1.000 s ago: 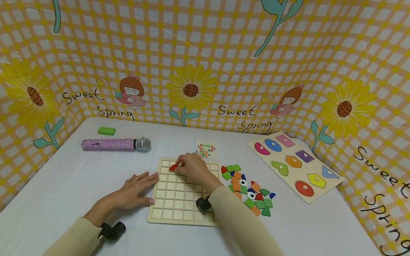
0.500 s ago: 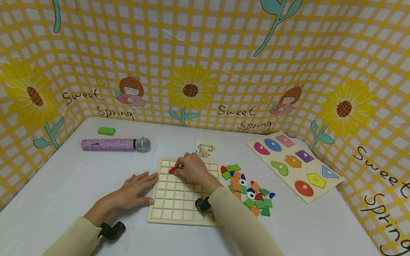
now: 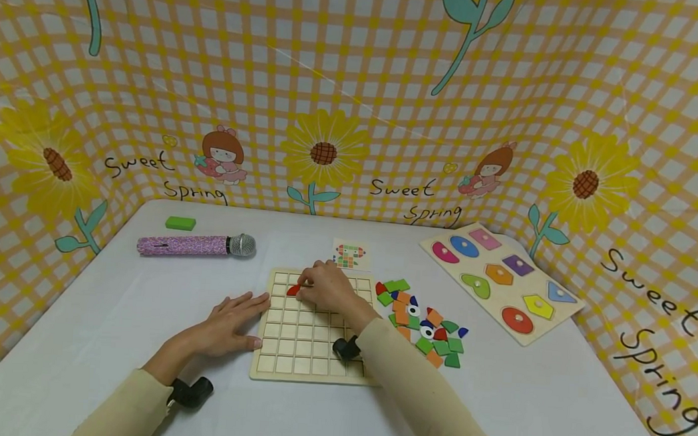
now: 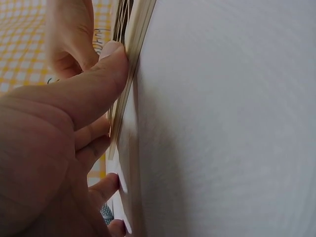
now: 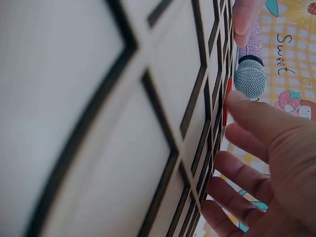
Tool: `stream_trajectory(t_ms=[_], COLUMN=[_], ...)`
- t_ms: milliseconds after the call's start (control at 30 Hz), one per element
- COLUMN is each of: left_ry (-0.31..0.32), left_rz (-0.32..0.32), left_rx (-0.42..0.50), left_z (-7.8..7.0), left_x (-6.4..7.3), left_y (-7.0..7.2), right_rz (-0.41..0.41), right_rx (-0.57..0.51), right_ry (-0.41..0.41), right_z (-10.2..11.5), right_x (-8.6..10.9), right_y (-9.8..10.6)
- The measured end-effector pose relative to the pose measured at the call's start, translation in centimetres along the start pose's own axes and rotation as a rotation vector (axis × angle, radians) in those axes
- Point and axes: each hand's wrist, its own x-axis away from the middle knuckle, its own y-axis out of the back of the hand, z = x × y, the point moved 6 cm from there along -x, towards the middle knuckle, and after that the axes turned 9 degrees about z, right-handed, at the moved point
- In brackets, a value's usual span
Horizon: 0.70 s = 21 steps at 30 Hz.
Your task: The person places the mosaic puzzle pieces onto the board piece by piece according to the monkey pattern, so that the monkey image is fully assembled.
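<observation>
A wooden grid board (image 3: 288,348) lies on the white table, its square cells outlined by raised strips. Over its upper left part, my right hand (image 3: 331,287) pinches a small red puzzle piece (image 3: 293,290) with a curved edge. The right wrist view has the thumb right at this red piece, which is seen edge-on low against the grid. My left hand (image 3: 228,327) rests at the board's left side, fingers spread and fairly straight. In the left wrist view its thumb (image 4: 116,59) touches the board's edge. Part of the grid is hidden under the right hand and forearm.
Right of the board lies a loose pile of coloured puzzle pieces (image 3: 425,347). A pattern card (image 3: 351,255) sits behind the board. A shape-puzzle board (image 3: 472,260) is at the back right; a glittery microphone (image 3: 185,245) and a green block (image 3: 181,223) are at the back left.
The red piece has shifted slightly toward the person and lies flatter in the grid, with the right hand's fingers following. The left hand has stayed at the board's edge.
</observation>
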Motion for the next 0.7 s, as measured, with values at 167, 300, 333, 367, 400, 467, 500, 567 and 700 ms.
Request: stream_trajectory(t_ms=[167,300,333,367,400,467,500,567,700], left_ry=[-0.003,-0.012,-0.015,-0.016,-0.017,-0.016,-0.015,-0.013,-0.019], left_rz=[0.008,0.005,0.002,0.0,-0.001,-0.003,-0.003,-0.001,-0.001], left_rx=[0.01,0.012,0.009,0.009,0.012,0.013,0.014,0.018,0.013], left_z=[0.1,0.1,0.1,0.1,0.1,0.1,0.1,0.1,0.1], left_x=[0.0,0.0,0.0,0.0,0.1,0.1,0.1,0.1,0.0], left_y=[-0.1,0.0,0.0,0.0,0.0,0.1,0.1,0.1,0.0], right_rz=[0.009,-0.028,-0.042,-0.053,-0.066,-0.08,-0.083,-0.089,-0.077], right_rx=[-0.092,-0.159,-0.159,-0.164,-0.15,-0.141,-0.137,-0.136,-0.147], right_ry=[0.007,0.005,0.006,0.006,0.008,0.004,0.0,-0.012,-0.039], right_z=[-0.6,-2.1,-2.6,-3.1,-3.6,-4.7,-5.4,-6.9,-10.4], right_x=[0.7,1.8,2.1,2.5,3.0,3.9,4.4,5.3,7.1], right_y=[0.6,1.7,2.0,2.3,2.6,3.3,3.6,4.1,4.7])
